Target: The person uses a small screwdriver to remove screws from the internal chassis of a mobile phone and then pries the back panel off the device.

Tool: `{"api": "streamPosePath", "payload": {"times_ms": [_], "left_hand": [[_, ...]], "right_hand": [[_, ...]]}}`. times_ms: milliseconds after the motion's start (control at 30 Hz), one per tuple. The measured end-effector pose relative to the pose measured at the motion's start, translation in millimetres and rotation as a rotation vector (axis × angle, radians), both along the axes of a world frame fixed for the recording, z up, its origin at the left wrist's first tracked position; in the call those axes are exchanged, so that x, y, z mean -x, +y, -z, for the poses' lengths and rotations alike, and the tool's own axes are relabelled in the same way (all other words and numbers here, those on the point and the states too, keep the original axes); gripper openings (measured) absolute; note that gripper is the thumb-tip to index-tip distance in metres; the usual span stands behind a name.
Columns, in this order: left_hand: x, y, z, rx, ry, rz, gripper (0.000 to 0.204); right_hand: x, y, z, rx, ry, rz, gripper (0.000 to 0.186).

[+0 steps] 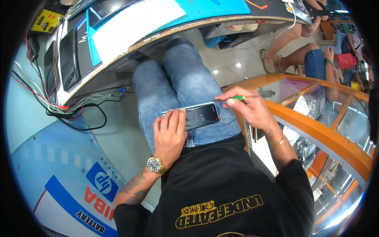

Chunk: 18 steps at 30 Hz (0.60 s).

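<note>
1. The phone [202, 117] lies across the person's thighs, over the blue jeans [156, 85], its dark screen lit and facing up. A pale rim shows along its far edge, and a small red spot sits near its right end.
2. The left hand [169, 132] is clamped on the phone's left end, fingers bent over the screen; how the thumb grips underneath cannot be told. A gold-coloured watch [156, 164] with a dark dial circles that wrist.
3. The right hand [250, 108] pinches a slim tool [238, 98] with a green and yellow handle — thumb and fingers together on it. The tool's dark tip points left, by the phone's far right corner; whether it touches cannot be told. A gold bracelet [280, 141] rings this wrist.
4. Beyond the knees stands a desk [87, 85] with a worn edge, bearing a blue mat [221, 8], a white sheet [134, 33] and a dark handset [70, 59].
5. At left, a yellow meter [46, 20] sits above a tangle of cables [59, 107].
6. On the right is a wood-framed glass case [335, 144] — another person's bare legs [294, 59] show beyond it.
</note>
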<state>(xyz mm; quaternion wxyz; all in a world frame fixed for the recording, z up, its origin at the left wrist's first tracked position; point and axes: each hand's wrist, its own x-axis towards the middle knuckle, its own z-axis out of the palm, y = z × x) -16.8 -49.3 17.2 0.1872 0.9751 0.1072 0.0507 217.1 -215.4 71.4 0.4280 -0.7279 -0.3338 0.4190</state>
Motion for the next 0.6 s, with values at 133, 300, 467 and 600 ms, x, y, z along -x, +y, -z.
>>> {"api": "streamPosePath", "payload": {"times_ms": [133,300,467,600], "left_hand": [[1.4,-1.5,5.2,-0.033,-0.016,0.015,0.084],[1.3,-2.2,5.3,-0.011,-0.005,-0.004,0.084],[1.4,-3.7,6.2,-0.006,0.011,-0.011,0.085],[1.5,-5.6,7.6,-0.035,0.022,-0.007,0.085]], "right_hand": [[-3.0,7.0,12.0,-0.066,0.004,-0.035,0.02],[-9.4,13.4,10.9,-0.061,-0.077,-0.145,0.017],[-5.4,20.3,6.2,-0.079,-0.097,-0.158,0.013],[4.8,27.2,-5.2,-0.05,-0.341,-0.357,0.005]]}}
